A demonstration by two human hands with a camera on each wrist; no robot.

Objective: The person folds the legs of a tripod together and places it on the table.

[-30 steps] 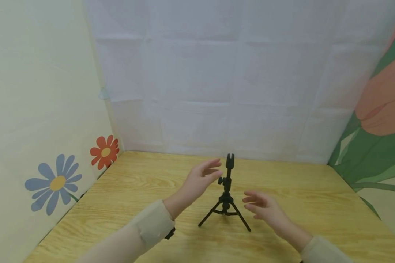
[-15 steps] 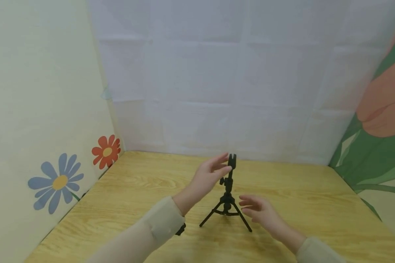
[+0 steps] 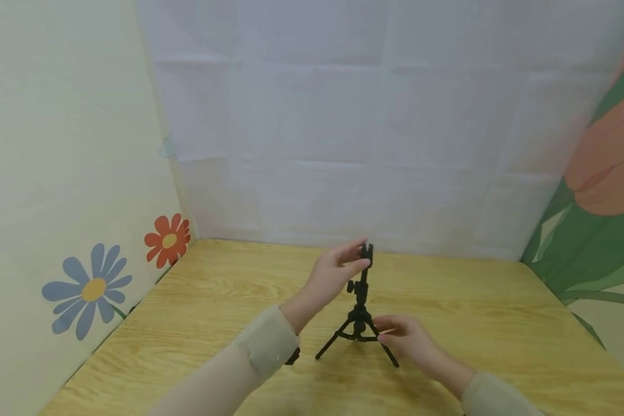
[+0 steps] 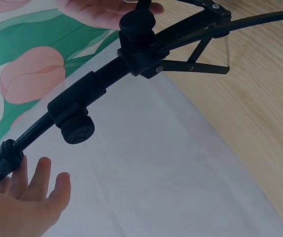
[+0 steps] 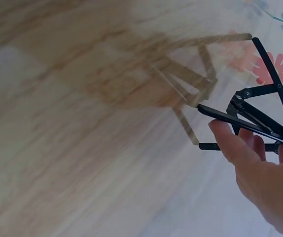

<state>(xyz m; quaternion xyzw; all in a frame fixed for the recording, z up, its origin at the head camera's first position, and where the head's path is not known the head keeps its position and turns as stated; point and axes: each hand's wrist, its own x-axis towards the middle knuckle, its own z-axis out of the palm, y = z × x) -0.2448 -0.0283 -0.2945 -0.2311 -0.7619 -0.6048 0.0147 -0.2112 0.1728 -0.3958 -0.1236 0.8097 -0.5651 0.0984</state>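
Well, I had the black tripod [image 3: 361, 294] standing upright on the wood-grain tabletop [image 3: 229, 277], about midway between its left and right edges and well in front of its back edge. I saw the left hand [image 3: 326, 281] up at the tripod's fork-shaped head [image 4: 6, 159], thumb to one side and fingers to the other; the outer fingers were spread, but I couldn't tell whether thumb and forefinger actually pinched it. Lower down, the right hand [image 3: 408, 341] was around the splayed leg [image 5: 225, 116] on the side toward the tabletop's right edge, fingers loosely bent; I couldn't tell whether that hand gripped it. The left wrist view showed me a ridged knob [image 4: 77, 129] on the side of the column. Behind the back edge I saw a creased white sheet [image 3: 312, 115]. Near the back-left corner was a printed red flower [image 3: 167, 241], with a blue flower [image 3: 91, 292] farther forward along the left edge, and a large pink tulip [image 3: 611, 162] rose beyond the right edge.
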